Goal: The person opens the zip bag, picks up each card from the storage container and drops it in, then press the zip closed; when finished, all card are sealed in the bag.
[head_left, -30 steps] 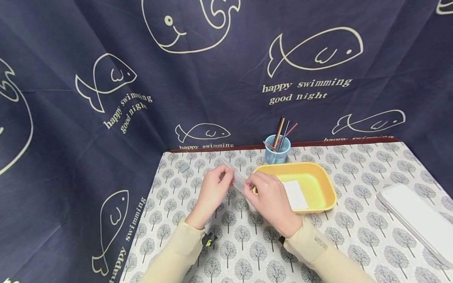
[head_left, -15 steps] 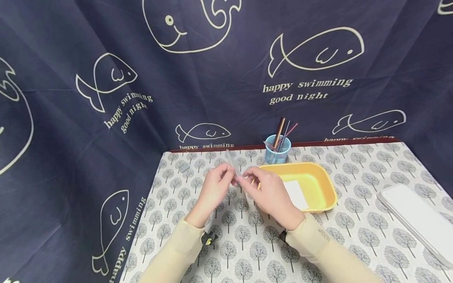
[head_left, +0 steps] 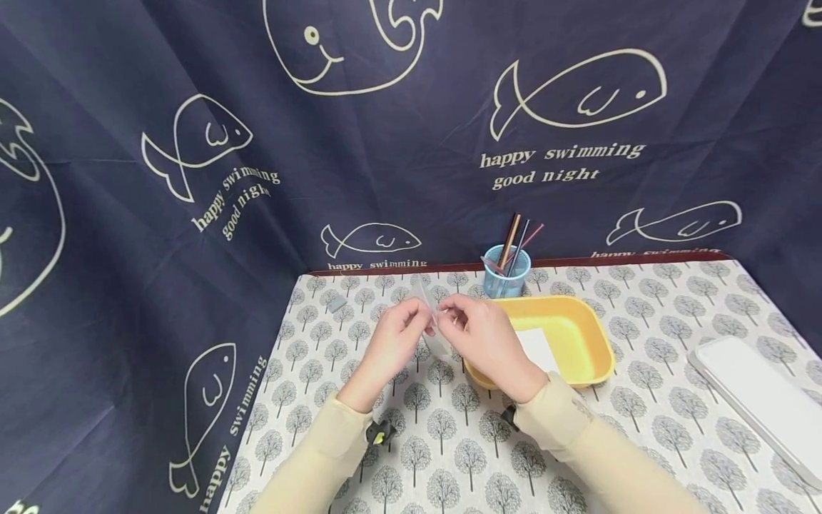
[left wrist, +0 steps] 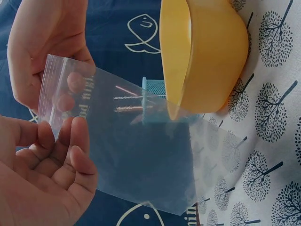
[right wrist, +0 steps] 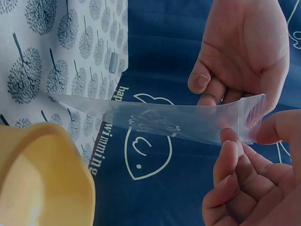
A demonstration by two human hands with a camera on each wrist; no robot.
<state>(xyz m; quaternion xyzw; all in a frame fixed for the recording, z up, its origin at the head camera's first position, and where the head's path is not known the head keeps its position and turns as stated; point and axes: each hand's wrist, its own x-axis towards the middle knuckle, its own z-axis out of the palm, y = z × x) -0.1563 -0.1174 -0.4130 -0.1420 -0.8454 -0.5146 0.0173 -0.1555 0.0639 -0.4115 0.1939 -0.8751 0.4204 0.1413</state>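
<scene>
Clear zip bag [left wrist: 141,150] hangs above the tree-print tablecloth [head_left: 443,435], just left of the yellow basin [head_left: 578,346]; the left hand [head_left: 398,334] and right hand [head_left: 486,339] both pinch its ribbed mouth edge between thumb and fingers; whether that mouth is parted is hard to tell through the glossy film.

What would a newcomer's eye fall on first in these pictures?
Probably the bright yellow tub, on the tree-patterned cloth. Behind it, a fish-printed dark blue curtain fills the upper head view. Left of the tub, the left hand and right hand pinch a clear bag by its ribbed end.
</scene>
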